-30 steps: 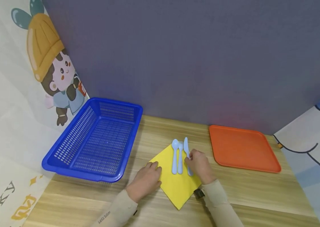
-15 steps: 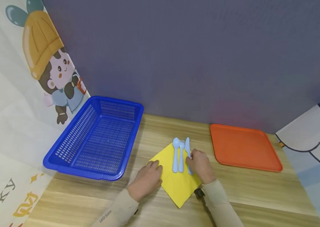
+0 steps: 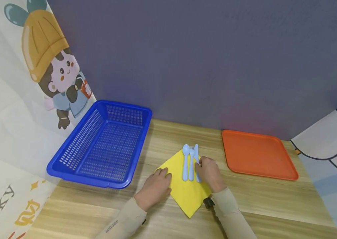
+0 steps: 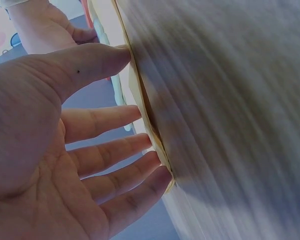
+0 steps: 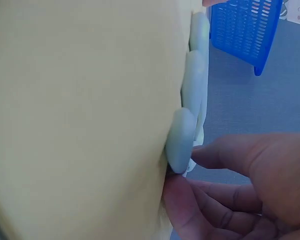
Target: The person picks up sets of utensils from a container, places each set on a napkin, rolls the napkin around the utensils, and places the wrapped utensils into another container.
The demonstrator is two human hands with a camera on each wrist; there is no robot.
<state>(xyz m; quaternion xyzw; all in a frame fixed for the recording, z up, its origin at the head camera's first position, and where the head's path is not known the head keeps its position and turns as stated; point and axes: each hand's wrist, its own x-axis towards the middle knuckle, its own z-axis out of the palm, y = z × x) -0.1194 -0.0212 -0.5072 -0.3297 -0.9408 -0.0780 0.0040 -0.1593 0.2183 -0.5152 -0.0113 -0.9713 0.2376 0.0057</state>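
A yellow napkin (image 3: 187,197) lies on the table turned like a diamond. On it rest a light blue spoon (image 3: 185,162), a light blue fork (image 3: 191,162) and a light blue knife (image 3: 196,152), side by side. My right hand (image 3: 211,172) pinches the knife's handle between thumb and fingers; in the right wrist view the handle end (image 5: 180,140) shows between them, low over the napkin. At the napkin's left edge rests my left hand (image 3: 155,186), its fingertips touching the fold. The left wrist view shows those fingers (image 4: 110,155) spread and extended along the edge.
A blue perforated basket (image 3: 139,146) stands at the back left against the wall. An orange tray (image 3: 259,154) lies flat at the back right. A grey partition (image 3: 186,59) rises behind the wooden tabletop (image 3: 264,202).
The knife has shifted left, so it now lies close beside the fork, with my right hand following it. My left hand has stayed on the napkin's edge. The head view has tilted slightly.
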